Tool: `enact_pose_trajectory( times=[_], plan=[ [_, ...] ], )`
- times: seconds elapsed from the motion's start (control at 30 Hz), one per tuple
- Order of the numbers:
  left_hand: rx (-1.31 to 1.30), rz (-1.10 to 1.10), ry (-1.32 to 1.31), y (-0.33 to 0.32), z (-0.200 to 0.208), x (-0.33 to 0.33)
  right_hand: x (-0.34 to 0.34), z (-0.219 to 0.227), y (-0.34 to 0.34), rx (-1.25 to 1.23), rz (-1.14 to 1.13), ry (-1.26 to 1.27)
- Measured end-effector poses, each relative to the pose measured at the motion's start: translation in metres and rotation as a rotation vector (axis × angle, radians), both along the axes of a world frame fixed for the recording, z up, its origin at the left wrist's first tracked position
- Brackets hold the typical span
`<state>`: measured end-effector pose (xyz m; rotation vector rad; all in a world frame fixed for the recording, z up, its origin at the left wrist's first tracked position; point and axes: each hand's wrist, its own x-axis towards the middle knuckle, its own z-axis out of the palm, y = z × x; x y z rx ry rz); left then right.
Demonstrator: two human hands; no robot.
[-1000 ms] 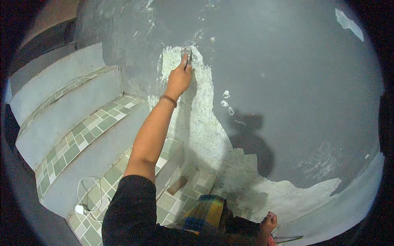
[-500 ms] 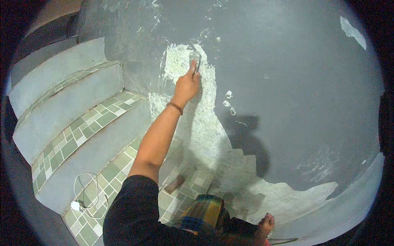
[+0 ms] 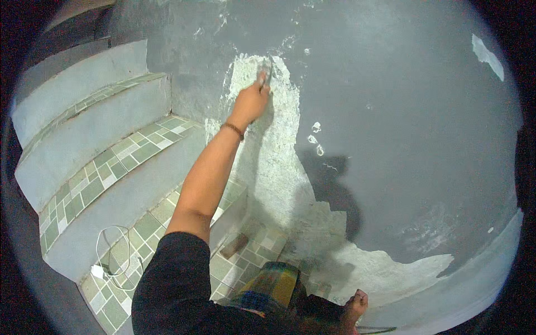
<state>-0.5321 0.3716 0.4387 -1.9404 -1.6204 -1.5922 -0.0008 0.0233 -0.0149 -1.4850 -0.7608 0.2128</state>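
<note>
My left hand (image 3: 250, 105), a beaded band at its wrist, reaches up to the grey wall (image 3: 391, 123). It is closed around a flat metal scraper (image 3: 266, 69), with a finger laid along the tool. The scraper is against the upper part of a pale bare patch (image 3: 285, 125) where the dark coating is gone. My right hand (image 3: 355, 306) is low near the bottom edge, right of centre, with its fingers curled. Whatever it may hold is hidden.
Curved steps (image 3: 120, 153) with green and white tiled treads rise at the left. A white cable (image 3: 128, 254) lies on a lower tread. A brown block (image 3: 234, 245) rests on tiles below my arm. A yellow and blue patterned thing (image 3: 273, 285) is at bottom centre.
My left hand and the scraper have moved slightly up and left against the wall. The whole view has shifted a little. My right hand stays low with its fingers curled.
</note>
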Motion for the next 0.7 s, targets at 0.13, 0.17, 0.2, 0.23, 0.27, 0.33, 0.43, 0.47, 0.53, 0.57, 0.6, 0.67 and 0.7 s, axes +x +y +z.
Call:
enact_pose_trajectory(
  times=[0.13, 0.17, 0.2, 0.23, 0.27, 0.33, 0.43, 0.47, 0.53, 0.57, 0.6, 0.67, 0.7],
  plan=[
    [-0.048, 0.005, 0.043, -0.002, -0.003, -0.005, 0.002, -0.007, 0.006, 0.03, 0.135, 0.232],
    [0.066, 0.014, 0.027, -0.001, -0.002, -0.006, 0.002, -0.009, 0.008, 0.055, 0.113, 0.175],
    [-0.02, 0.009, 0.015, -0.003, -0.004, -0.006, 0.003, -0.008, 0.007, 0.051, 0.095, 0.128],
    [-0.026, 0.005, 0.013, -0.003, -0.003, -0.006, 0.002, -0.007, 0.007, 0.015, 0.031, 0.112],
    [0.047, 0.005, 0.01, -0.003, -0.002, -0.007, 0.001, -0.003, 0.005, 0.03, 0.048, 0.084],
    [-0.016, 0.023, 0.058, -0.003, 0.001, -0.008, -0.003, 0.008, 0.002, -0.002, -0.029, 0.077],
    [-0.034, 0.032, 0.075, -0.002, 0.005, -0.01, -0.015, 0.029, -0.006, -0.256, -0.092, 0.227],
    [-0.023, 0.031, 0.06, -0.002, 0.007, -0.011, -0.019, 0.035, -0.006, -0.213, -0.057, 0.198],
    [0.102, 0.033, 0.025, -0.004, 0.006, -0.011, -0.025, 0.045, -0.006, -0.14, 0.011, 0.169],
    [0.072, 0.046, 0.067, -0.005, 0.005, -0.012, -0.027, 0.048, -0.005, -0.144, 0.018, 0.206],
    [-0.03, 0.037, 0.092, -0.007, 0.004, -0.012, -0.029, 0.05, -0.003, -0.148, 0.016, 0.269],
    [-0.19, 0.008, 0.145, -0.008, 0.003, -0.013, -0.03, 0.051, 0.002, -0.181, 0.002, 0.297],
    [-0.177, 0.024, 0.152, -0.008, 0.004, -0.013, -0.03, 0.051, 0.005, -0.21, -0.007, 0.26]
  ],
)
